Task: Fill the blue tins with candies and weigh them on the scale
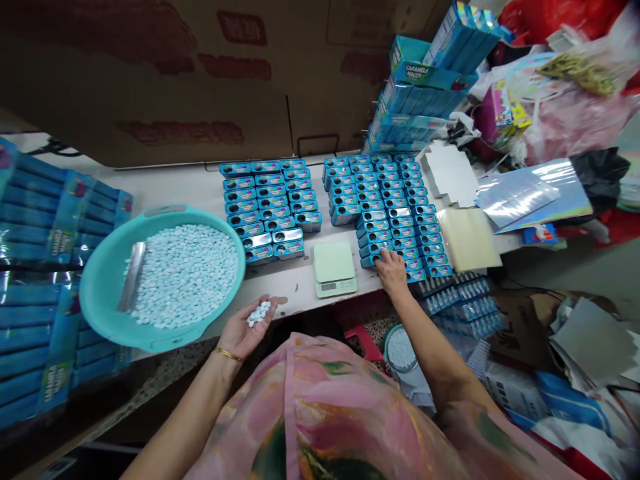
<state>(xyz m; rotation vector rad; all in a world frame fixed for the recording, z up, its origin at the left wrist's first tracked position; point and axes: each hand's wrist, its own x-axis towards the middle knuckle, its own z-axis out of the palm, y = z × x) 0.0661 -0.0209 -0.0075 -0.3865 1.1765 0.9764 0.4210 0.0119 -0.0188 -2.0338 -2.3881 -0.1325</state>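
Note:
My left hand (245, 330) is cupped palm up near the table's front edge, holding a small heap of pale blue candies (259, 312). A teal basin (107, 280) full of the same candies, with a metal scoop (132, 277) in it, sits just to its left. My right hand (391, 269) reaches forward and rests fingers-down on a small blue tin (373, 250) at the near edge of the right block of tins (395, 207). A small green scale (334, 268) stands between my two hands.
A second block of blue tins (270, 200) lies behind the scale. Stacked blue cartons (420, 87) rise at the back right, wrapped blue packs (45, 267) at the left. Cardboard (150, 73) lines the back. Foil sheets (530, 193), bags and clutter fill the right side.

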